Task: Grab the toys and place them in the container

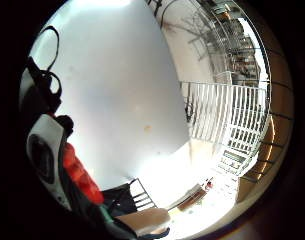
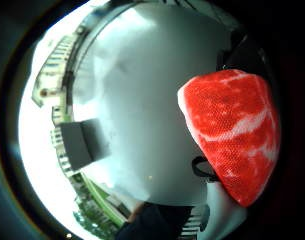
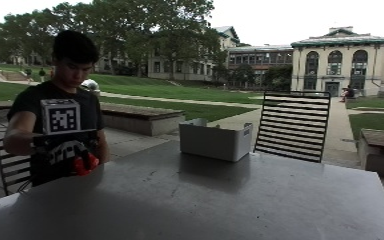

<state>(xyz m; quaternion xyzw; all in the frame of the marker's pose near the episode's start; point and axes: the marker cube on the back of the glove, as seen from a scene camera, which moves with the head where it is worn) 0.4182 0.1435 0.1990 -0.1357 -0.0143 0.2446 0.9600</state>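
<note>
The gloved right hand [image 3: 69, 156] grips a red toy [image 3: 84, 163] marbled like a cut of meat (its white streaks fill the thumb-side palm view), held above the near left part of the table [image 3: 198, 205]. The pick-up looks done; the carry is in hand. Next, the toy must travel to the far right, over the white container [image 3: 215, 140], then be released inside.

An outdoor campus terrace: lawn [image 3: 165, 92], trees [image 3: 132, 25], stone buildings [image 3: 338, 62], metal table [image 3: 245, 200].
</note>
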